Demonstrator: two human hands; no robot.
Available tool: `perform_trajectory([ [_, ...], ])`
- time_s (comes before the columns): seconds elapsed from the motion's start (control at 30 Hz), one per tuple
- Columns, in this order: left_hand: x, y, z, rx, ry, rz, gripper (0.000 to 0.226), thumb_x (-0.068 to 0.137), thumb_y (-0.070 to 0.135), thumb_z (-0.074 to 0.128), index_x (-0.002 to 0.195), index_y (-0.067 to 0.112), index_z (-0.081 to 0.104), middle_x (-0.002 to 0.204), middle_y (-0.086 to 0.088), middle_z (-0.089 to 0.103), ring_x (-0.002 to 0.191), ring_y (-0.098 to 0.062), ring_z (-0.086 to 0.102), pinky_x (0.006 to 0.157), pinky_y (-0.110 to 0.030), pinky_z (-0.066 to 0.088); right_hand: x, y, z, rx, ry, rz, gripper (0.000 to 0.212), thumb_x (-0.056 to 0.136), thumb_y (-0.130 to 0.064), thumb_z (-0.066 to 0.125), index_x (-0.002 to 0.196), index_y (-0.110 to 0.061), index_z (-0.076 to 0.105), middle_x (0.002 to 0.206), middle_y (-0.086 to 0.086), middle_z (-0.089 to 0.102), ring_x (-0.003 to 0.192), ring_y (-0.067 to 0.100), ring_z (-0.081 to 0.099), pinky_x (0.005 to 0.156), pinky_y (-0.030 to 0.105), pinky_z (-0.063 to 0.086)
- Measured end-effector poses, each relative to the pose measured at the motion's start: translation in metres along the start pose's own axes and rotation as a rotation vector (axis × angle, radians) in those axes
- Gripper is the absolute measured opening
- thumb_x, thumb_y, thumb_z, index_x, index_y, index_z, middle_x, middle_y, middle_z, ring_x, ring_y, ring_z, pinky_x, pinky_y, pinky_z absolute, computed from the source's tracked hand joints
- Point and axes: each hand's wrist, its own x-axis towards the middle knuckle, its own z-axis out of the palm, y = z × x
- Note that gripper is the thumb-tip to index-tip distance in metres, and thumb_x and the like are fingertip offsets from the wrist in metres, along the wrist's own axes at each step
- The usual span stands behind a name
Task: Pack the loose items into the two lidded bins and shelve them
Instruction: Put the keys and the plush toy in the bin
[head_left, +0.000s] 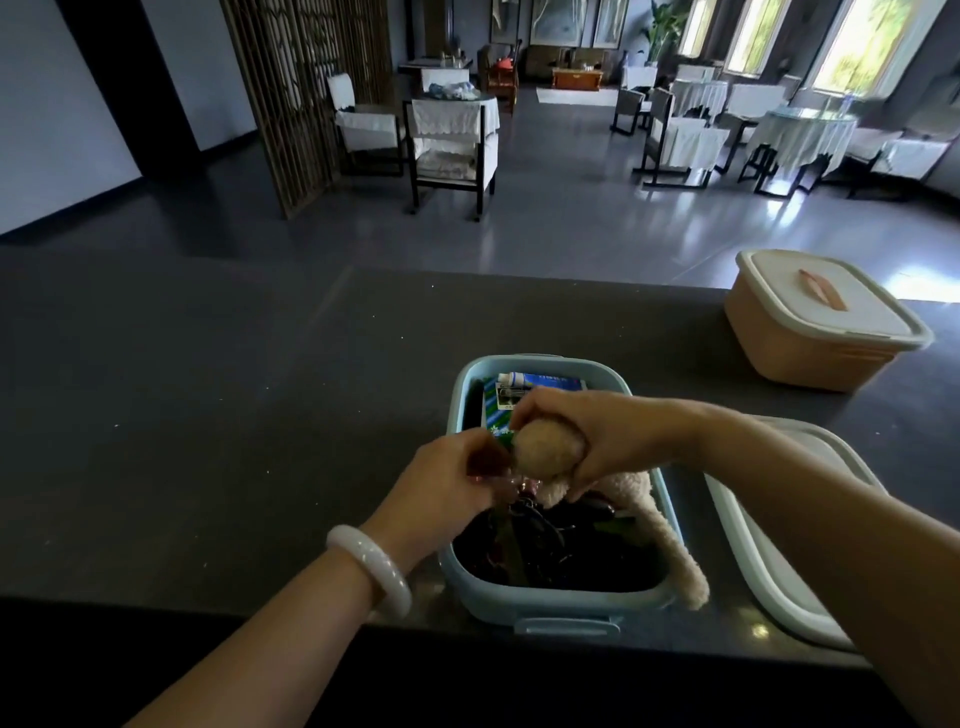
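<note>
An open light-blue bin (550, 597) stands near the counter's front edge. Inside lie a blue-and-green box (550, 383), a white tube and dark items. My right hand (587, 431) grips the round head of a cream plush toy (545, 449) above the bin; one plush limb hangs over the bin's near right rim. My left hand (447, 483) pinches a small dark reddish thing beside the plush head; what it is cannot be made out. The blue bin's pale lid (779, 545) lies on the counter to the right. A peach bin (815, 322) with its lid on stands at the far right.
The dark counter (234, 415) stretches left of the bin. Beyond its far edge is a dining room floor with white-covered chairs, tables and a wooden lattice screen. A white bangle sits on my left wrist.
</note>
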Motion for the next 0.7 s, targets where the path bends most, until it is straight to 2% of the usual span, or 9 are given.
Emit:
perform_trajectory([
  [0.07,-0.004,-0.005,-0.005,0.066,-0.029,0.046,0.026,0.079,0.026,0.078,0.096,0.039,0.064,0.096,0.017,0.070,0.088,0.010,0.064,0.065,-0.006,0.049,0.003,0.005,0.010,-0.010,-0.013,0.008,0.081,0.063,-0.023,0.088,0.124,-0.041,0.039,0.123,-0.020,0.048,0.111,0.002,0.050,0.095,0.022,0.043],
  [0.2,-0.007,-0.009,-0.012,0.156,-0.019,0.071,0.035,0.082,0.011,0.071,0.104,0.037,0.062,0.098,0.016,0.071,0.093,0.009,0.064,0.078,-0.016,0.054,0.007,0.004,0.024,-0.067,0.056,0.007,0.077,0.060,-0.030,0.088,0.119,-0.040,0.039,0.119,-0.017,0.043,0.108,0.006,0.047,0.096,0.025,0.042],
  [0.27,-0.007,-0.008,-0.014,0.179,0.012,0.103,0.034,0.086,0.011,0.068,0.103,0.039,0.060,0.093,0.018,0.070,0.090,0.009,0.064,0.076,-0.013,0.052,0.009,-0.001,0.036,-0.069,0.102,-0.022,0.073,0.060,-0.035,0.088,0.119,-0.037,0.045,0.116,-0.015,0.043,0.106,0.006,0.047,0.095,0.024,0.041],
  [0.33,-0.006,-0.008,-0.014,0.196,0.056,0.143,0.031,0.089,0.012,0.064,0.105,0.038,0.058,0.097,0.018,0.067,0.092,0.008,0.062,0.075,-0.009,0.048,0.011,-0.005,0.051,-0.050,0.136,-0.034,0.078,0.060,-0.040,0.087,0.126,-0.034,0.046,0.118,-0.012,0.044,0.107,0.007,0.046,0.095,0.024,0.041],
  [0.4,-0.005,-0.009,-0.012,0.254,0.060,0.175,0.028,0.090,0.014,0.063,0.112,0.032,0.058,0.108,0.017,0.061,0.101,0.004,0.059,0.081,-0.011,0.047,0.009,-0.004,0.061,-0.057,0.156,-0.020,0.088,0.060,-0.046,0.086,0.135,-0.034,0.041,0.123,-0.010,0.041,0.114,0.008,0.040,0.100,0.025,0.037],
  [0.47,-0.003,-0.011,-0.010,0.290,-0.007,0.182,0.032,0.090,0.023,0.066,0.120,0.030,0.058,0.115,0.018,0.059,0.107,0.002,0.056,0.090,-0.019,0.049,0.002,0.001,0.059,-0.033,0.156,0.016,0.093,0.060,-0.053,0.084,0.138,-0.035,0.036,0.126,-0.013,0.039,0.120,0.007,0.036,0.104,0.029,0.037],
  [0.53,-0.001,-0.012,-0.009,0.297,-0.110,0.169,0.041,0.086,0.037,0.071,0.124,0.034,0.056,0.120,0.022,0.057,0.114,0.000,0.053,0.097,-0.030,0.049,-0.010,0.010,0.051,0.006,0.146,0.039,0.093,0.061,-0.053,0.084,0.138,-0.035,0.036,0.129,-0.016,0.038,0.122,0.005,0.034,0.107,0.028,0.036],
  [0.6,0.003,-0.014,-0.008,0.343,-0.163,0.193,0.056,0.079,0.049,0.073,0.130,0.037,0.053,0.128,0.021,0.054,0.123,-0.007,0.048,0.104,-0.038,0.043,-0.024,0.021,0.044,0.019,0.132,0.049,0.091,0.061,-0.053,0.084,0.137,-0.035,0.036,0.129,-0.022,0.036,0.122,-0.001,0.033,0.108,0.022,0.034],
  [0.7,0.006,-0.014,-0.006,0.437,-0.162,0.317,0.072,0.074,0.047,0.077,0.138,0.037,0.045,0.139,0.019,0.048,0.127,0.007,0.035,0.112,-0.030,0.028,-0.043,0.032,0.043,-0.029,0.126,0.077,0.094,0.052,-0.067,0.079,0.129,-0.044,0.031,0.121,-0.034,0.033,0.116,-0.009,0.034,0.102,0.017,0.037],
])
